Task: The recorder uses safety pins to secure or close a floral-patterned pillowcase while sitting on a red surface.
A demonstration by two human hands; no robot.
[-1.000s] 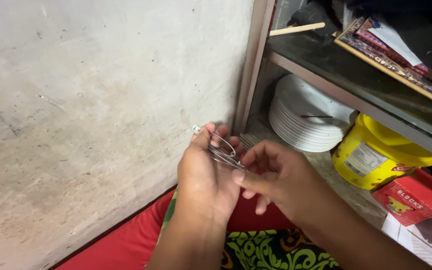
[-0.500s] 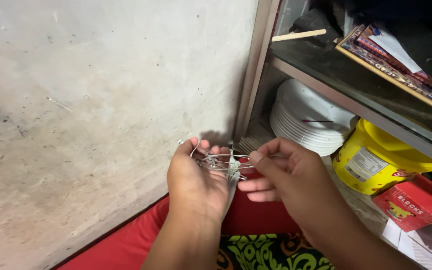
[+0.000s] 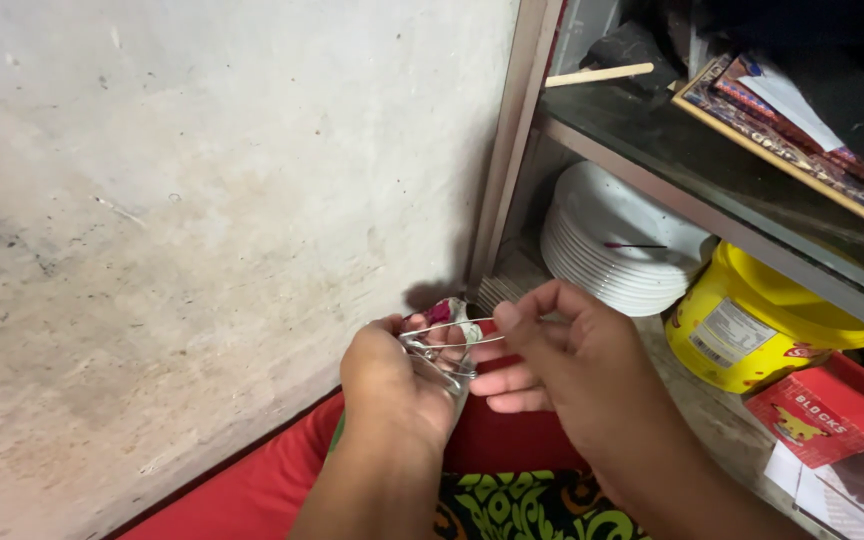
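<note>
Lower shelf [image 3: 697, 400], right: stack of white plates [image 3: 612, 240] at far end, yellow tub [image 3: 752, 315] just beside it, red box [image 3: 817, 405] nearer. Upper shelf [image 3: 712, 165]: wooden stick [image 3: 597, 73], patterned framed board [image 3: 802, 130].
</note>
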